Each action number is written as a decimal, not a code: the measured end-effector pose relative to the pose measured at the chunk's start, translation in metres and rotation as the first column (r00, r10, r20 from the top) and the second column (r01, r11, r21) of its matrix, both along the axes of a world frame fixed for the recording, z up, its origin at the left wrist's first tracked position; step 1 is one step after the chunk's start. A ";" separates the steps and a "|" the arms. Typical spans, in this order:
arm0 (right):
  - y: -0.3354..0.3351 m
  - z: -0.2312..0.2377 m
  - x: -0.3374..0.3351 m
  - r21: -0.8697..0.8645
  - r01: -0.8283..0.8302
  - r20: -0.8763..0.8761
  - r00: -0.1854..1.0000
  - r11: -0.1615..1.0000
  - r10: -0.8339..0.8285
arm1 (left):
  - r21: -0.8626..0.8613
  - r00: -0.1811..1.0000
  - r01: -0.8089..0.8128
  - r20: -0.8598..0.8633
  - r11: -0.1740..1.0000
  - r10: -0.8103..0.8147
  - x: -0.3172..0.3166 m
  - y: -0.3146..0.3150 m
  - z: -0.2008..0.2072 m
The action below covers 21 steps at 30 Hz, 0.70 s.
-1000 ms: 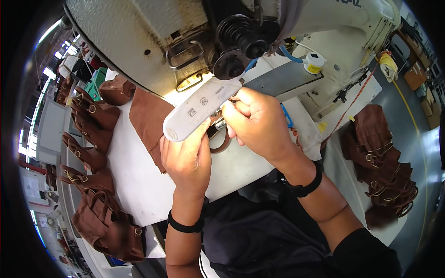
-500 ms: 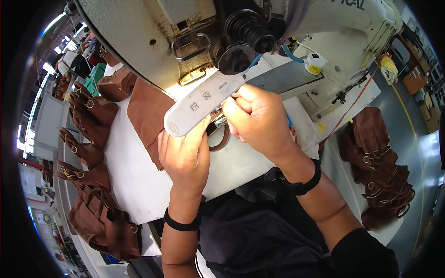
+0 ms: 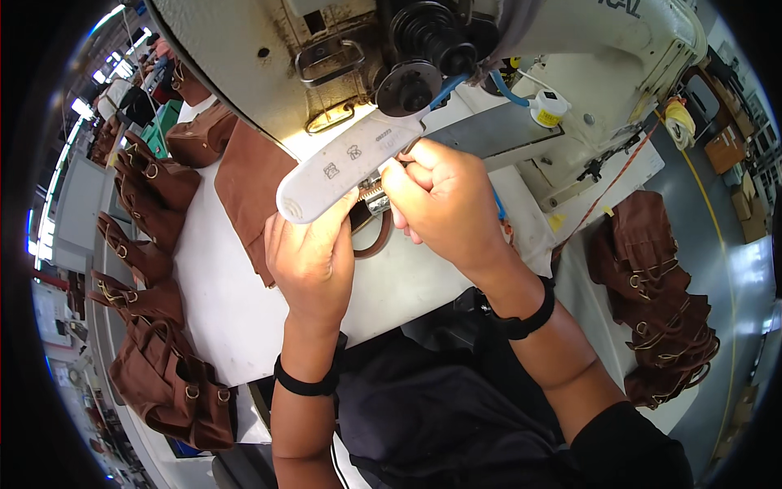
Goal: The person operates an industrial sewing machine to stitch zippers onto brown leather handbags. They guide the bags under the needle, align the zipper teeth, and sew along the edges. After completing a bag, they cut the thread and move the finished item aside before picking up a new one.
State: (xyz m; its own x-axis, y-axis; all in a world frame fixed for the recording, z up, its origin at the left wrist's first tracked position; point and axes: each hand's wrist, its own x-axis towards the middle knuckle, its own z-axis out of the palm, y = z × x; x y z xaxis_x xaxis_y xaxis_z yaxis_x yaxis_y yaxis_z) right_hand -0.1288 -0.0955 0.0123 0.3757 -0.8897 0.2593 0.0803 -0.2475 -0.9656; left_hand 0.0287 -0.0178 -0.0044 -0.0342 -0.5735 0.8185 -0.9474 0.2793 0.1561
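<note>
At the sewing machine [image 3: 236,49], both hands work close together beneath its white oblong arm guard [image 3: 342,167]. My left hand [image 3: 311,257] is at the right edge of a brown leather piece [image 3: 248,196] and grips it; its fingertips are partly covered by the guard. My right hand [image 3: 444,208] is closed in a pinch close to the ridged metal part [image 3: 375,198] under the guard. What its fingers hold is hidden. A brown leather strap loop [image 3: 376,238] curves out below, between the two hands.
Several brown leather bags [image 3: 175,387] stand along the left side of the white table [image 3: 407,285]. More brown leather pieces with metal rings [image 3: 652,301] hang in a stack at the right. A small white bottle [image 3: 548,107] and an orange cord [image 3: 612,183] are by the machine.
The whole view has shifted a little, so things appear slightly further left and higher. Both hands keep nearly the same grip and place at the machine.
</note>
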 end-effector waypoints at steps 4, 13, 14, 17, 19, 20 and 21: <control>0.000 -0.001 0.002 -0.028 0.009 -0.014 1.000 1.000 -0.010 | -0.002 1.000 -0.008 -0.011 1.000 0.008 0.000 0.002 -0.001; 0.002 0.003 0.001 0.061 -0.009 0.007 1.000 0.998 0.008 | 0.020 1.000 0.007 -0.018 1.000 -0.007 0.004 0.000 -0.001; 0.002 0.002 0.001 0.048 -0.004 0.015 1.000 0.999 0.004 | 0.016 1.000 0.018 -0.011 1.000 -0.017 0.004 0.000 0.000; 0.001 0.006 0.000 0.039 -0.025 0.011 1.000 0.999 0.025 | -0.003 0.998 0.058 0.020 0.998 -0.058 0.009 -0.001 0.003; 0.001 0.003 0.001 0.013 -0.012 0.008 1.000 1.000 0.011 | 0.001 0.996 0.084 0.020 0.996 -0.084 0.011 -0.002 0.004; 0.000 0.001 0.002 0.001 -0.005 0.005 1.000 1.000 0.004 | 0.004 0.995 0.097 0.018 0.995 -0.097 0.012 -0.003 0.003; -0.002 -0.002 0.001 -0.001 -0.002 0.001 1.000 1.000 0.002 | 0.005 0.994 0.110 0.014 0.994 -0.110 0.012 -0.005 0.002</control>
